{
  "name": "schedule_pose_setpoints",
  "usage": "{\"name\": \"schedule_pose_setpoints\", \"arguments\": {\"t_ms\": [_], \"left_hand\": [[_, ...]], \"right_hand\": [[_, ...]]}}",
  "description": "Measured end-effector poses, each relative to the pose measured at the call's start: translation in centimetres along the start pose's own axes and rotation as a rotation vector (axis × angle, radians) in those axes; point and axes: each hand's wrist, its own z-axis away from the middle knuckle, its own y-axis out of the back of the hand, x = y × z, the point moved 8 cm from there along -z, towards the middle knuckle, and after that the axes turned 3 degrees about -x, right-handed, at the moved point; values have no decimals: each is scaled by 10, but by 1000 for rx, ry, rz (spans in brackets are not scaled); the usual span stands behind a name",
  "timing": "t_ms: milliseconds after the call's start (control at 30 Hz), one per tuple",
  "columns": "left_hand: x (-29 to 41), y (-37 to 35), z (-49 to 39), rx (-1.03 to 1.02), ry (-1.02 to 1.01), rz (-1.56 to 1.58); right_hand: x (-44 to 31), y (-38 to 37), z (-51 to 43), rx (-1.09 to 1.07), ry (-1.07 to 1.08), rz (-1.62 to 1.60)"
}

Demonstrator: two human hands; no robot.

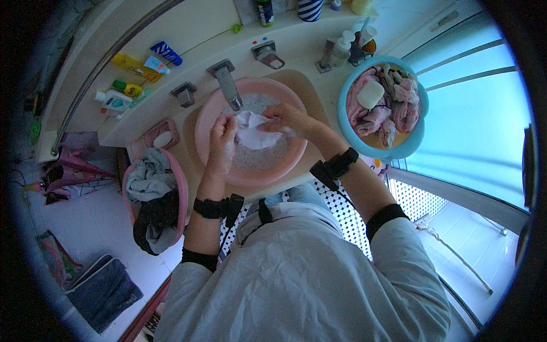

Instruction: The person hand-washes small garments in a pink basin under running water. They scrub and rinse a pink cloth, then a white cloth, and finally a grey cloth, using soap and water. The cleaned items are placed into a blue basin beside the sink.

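Note:
A pink plastic basin (252,179) of sudsy water (252,164) sits in the sink below a metal faucet spout (228,85). Over the water, a white wet cloth (256,132) is stretched between my hands. My left hand (223,139) grips its left edge, close to the spout's tip. My right hand (286,119) pinches the cloth's upper right part, with some of the fingers hidden behind fabric. Both wrists wear black straps with small devices.
On the right stands a blue basin (348,132) with crumpled pink clothes (406,111) and a bar of soap (370,95). At left, a pink basin (182,188) holds grey and black clothes (156,213). A soap dish (171,126), tap handles (185,95) and bottles (341,51) line the counter.

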Motion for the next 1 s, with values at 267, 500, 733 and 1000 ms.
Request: {"name": "schedule_pose_setpoints", "arguments": {"t_ms": [267, 500, 733, 1000], "left_hand": [[-86, 20, -29, 191, 73, 484], [-106, -31, -19, 142, 383, 500], [-109, -43, -5, 78, 655, 467], [-100, -51, 1, 3, 531, 579]], "right_hand": [[-7, -20, 1, 434, 66, -248], [5, -51, -15, 489, -181, 503], [-8, -37, -6, 510, -207, 634], [-26, -41, -5, 488, -162, 707]]}}
